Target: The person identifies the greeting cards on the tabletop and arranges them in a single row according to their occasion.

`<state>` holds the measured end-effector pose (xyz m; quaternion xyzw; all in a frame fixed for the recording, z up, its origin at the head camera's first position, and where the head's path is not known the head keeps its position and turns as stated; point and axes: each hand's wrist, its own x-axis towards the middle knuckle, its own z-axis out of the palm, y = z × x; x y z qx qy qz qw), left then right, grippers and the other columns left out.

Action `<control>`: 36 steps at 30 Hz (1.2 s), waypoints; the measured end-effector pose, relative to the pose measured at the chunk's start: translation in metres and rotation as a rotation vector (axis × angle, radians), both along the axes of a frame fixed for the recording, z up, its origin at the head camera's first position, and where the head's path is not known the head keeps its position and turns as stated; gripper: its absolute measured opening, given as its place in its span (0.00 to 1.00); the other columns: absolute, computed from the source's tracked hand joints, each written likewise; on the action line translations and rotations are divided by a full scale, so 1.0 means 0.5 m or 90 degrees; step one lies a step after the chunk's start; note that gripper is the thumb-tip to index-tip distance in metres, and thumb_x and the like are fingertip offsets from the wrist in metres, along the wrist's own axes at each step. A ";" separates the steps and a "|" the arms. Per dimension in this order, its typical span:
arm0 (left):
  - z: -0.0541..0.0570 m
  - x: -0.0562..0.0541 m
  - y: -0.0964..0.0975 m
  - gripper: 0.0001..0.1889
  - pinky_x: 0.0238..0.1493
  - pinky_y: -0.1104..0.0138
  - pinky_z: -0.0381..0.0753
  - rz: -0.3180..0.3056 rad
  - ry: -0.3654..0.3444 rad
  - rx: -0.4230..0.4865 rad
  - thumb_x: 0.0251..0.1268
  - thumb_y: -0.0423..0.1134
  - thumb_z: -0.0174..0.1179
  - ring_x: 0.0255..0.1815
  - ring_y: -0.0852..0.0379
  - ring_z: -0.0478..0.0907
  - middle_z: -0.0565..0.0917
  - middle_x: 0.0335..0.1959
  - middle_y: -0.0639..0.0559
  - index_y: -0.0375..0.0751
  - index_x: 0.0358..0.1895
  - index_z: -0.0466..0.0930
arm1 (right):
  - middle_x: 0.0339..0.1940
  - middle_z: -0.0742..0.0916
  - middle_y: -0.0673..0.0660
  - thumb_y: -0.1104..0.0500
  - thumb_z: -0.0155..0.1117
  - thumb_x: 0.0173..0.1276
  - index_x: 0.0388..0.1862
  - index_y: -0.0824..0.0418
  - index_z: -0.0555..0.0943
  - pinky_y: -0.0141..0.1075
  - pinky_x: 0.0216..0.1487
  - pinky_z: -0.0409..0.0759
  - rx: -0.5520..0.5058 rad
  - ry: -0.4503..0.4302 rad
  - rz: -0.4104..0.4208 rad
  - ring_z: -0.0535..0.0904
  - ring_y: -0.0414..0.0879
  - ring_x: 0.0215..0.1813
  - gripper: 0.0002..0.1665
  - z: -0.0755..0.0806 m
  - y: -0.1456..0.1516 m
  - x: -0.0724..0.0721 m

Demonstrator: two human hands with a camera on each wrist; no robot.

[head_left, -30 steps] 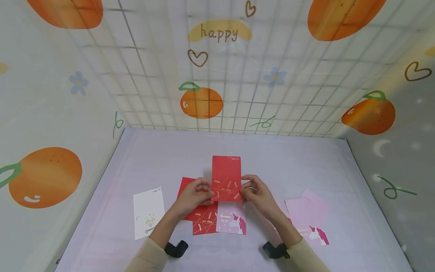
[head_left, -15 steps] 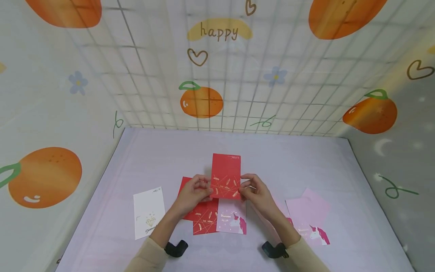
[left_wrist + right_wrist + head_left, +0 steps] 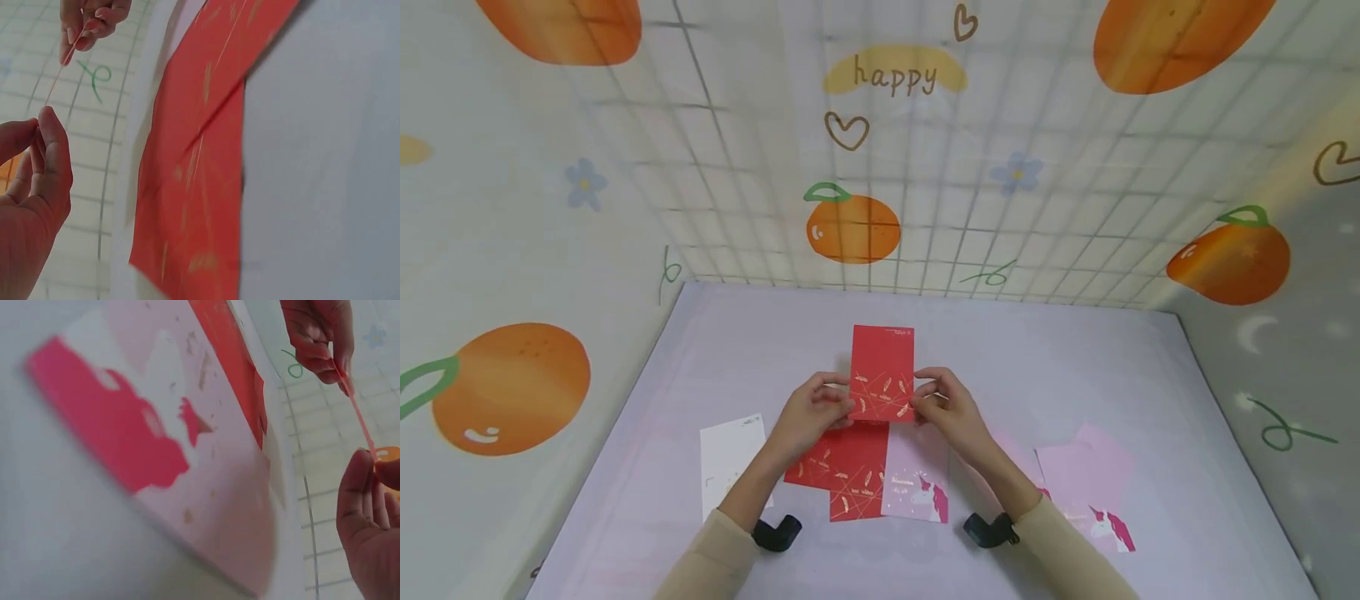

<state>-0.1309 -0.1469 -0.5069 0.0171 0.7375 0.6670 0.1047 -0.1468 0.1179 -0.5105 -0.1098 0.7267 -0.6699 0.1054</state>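
Observation:
A red card (image 3: 882, 358) with gold feather and line print is held up above the table, face towards me in the head view. My left hand (image 3: 808, 415) pinches its left edge between thumb and fingers. On the opposite edge, the right hand (image 3: 952, 417) grips it the same way. Both wrist views show the card edge-on as a thin line stretched between the fingertips. Beneath it lie more red cards (image 3: 859, 487), overlapping each other, and a pink unicorn card (image 3: 916, 492) beside them; their upper parts are hidden by the held card and the hands.
On the left lies a white card (image 3: 730, 450), partly covered by the left forearm. Several pink cards (image 3: 1078, 475), one with a unicorn, overlap on the right near the right forearm. A patterned cloth wall (image 3: 917, 208) rises behind the pale table (image 3: 775, 333).
Both hands have moved the red card up and to the left, away from the cards below. More of the red cards and the pink card shows. The head view has shifted slightly.

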 end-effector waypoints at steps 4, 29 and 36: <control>0.001 -0.018 -0.031 0.24 0.43 0.58 0.86 0.017 0.010 -0.009 0.65 0.38 0.69 0.41 0.46 0.86 0.81 0.45 0.42 0.45 0.62 0.74 | 0.47 0.80 0.71 0.68 0.59 0.74 0.68 0.67 0.67 0.48 0.44 0.86 -0.008 0.010 0.021 0.81 0.70 0.41 0.25 -0.003 -0.033 -0.028; -0.008 -0.173 -0.270 0.22 0.46 0.58 0.85 0.140 0.003 -0.222 0.71 0.38 0.61 0.47 0.43 0.83 0.82 0.51 0.36 0.39 0.65 0.73 | 0.49 0.82 0.60 0.67 0.62 0.72 0.72 0.58 0.70 0.40 0.41 0.85 0.032 -0.050 0.016 0.83 0.58 0.46 0.31 -0.007 -0.323 -0.181; -0.033 -0.193 -0.317 0.20 0.39 0.65 0.84 0.179 -0.005 -0.272 0.71 0.38 0.60 0.44 0.45 0.84 0.83 0.51 0.35 0.37 0.63 0.75 | 0.50 0.80 0.56 0.64 0.64 0.70 0.73 0.57 0.70 0.39 0.42 0.85 0.028 -0.118 0.027 0.82 0.49 0.46 0.33 -0.024 -0.383 -0.204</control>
